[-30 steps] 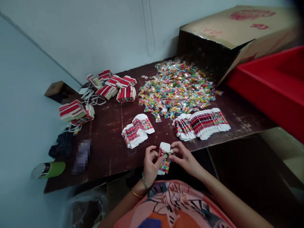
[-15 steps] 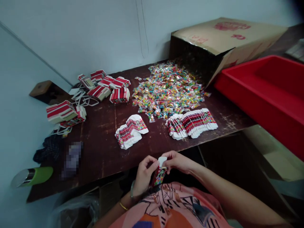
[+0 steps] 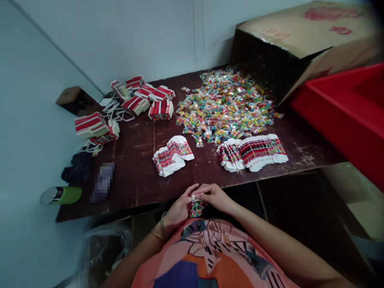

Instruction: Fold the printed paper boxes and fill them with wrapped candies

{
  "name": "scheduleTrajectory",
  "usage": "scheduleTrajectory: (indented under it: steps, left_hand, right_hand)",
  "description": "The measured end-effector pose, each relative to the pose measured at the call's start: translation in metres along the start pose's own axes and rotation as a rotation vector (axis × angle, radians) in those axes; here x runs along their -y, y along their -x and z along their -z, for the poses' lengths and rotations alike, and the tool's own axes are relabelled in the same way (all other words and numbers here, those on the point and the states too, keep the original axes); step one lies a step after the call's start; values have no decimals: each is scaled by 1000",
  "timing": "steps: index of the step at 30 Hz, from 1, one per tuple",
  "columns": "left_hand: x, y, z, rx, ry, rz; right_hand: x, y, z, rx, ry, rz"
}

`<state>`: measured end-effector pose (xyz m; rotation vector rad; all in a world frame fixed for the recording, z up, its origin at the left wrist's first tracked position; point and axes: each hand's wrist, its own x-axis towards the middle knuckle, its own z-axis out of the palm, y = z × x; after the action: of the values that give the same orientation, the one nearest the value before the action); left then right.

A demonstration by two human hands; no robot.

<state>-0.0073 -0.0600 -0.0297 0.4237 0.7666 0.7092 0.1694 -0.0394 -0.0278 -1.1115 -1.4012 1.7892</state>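
Both hands, the left hand (image 3: 180,208) and the right hand (image 3: 214,197), are pinching a small printed cardboard packet (image 3: 196,208) with closed fingers just off the near edge of the scuffed dark tabletop (image 3: 138,176), their knuckles hiding most of it, while fanned flat cards (image 3: 253,152) are lying near that edge.

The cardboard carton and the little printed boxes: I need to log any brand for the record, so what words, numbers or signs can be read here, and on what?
None can be read.
Cardboard carton: red printed marks on top, too blurred to read.
Small printed box held by left hand and right hand: colourful print, too small.
Flat box blanks: red and multicoloured print, too small.
Candy packets: no legible text.
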Motion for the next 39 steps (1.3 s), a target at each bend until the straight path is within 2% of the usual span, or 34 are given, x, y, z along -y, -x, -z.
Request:
scheduleTrajectory:
  steps: [4, 7, 9, 12, 14, 16, 17, 19, 21, 24, 26, 28, 31, 34, 36, 39]
  left_hand:
    - [1, 7, 19, 2, -145, -70]
    - [1, 10, 23, 2, -360, -97]
    - [-1, 10, 21, 3, -481, -109]
    - [-10, 11, 16, -82, -636, -153]
    - [-23, 14, 14, -118, -791, -164]
    - [-42, 19, 15, -78, -963, -130]
    - [-52, 23, 16, -49, -1027, -103]
    - [-72, 30, 19, -48, -1067, -73]
    - [-87, 36, 24, -174, -952, -109]
    - [-93, 35, 34, -409, -555, -220]
    - [-88, 26, 38, -478, -328, -254]
    - [-77, 11, 37, -465, -208, -256]
    - [-55, -12, 26, -345, -157, -221]
    - [-36, -27, 5, -235, -214, -158]
    - [-27, -30, -9, -169, -269, -133]
    - [-20, -28, -22, -79, -352, -77]
  right_hand:
    - [-2, 15, -5, 27, 361, 302]
    - [-4, 30, -9, 86, 676, 388]
    - [0, 29, -6, 126, 802, 414]
    - [16, -4, 15, 147, 796, 472]
    - [30, -46, 37, 12, 833, 498]
    - [38, -89, 59, -209, 994, 468]
    - [38, -106, 67, -279, 1081, 434]
    - [30, -124, 72, -328, 1179, 387]
    - [11, -114, 63, -322, 1199, 382]
    - [-27, -59, 41, -292, 1202, 431]
    - [-48, -16, 32, -246, 1168, 477]
    - [-55, 17, 29, -218, 1050, 518]
    - [-38, 36, 25, -281, 658, 460]
    - [-1, 23, 25, -315, 290, 319]
    - [23, 8, 31, -336, 273, 302]
    - [43, -10, 48, -449, 469, 352]
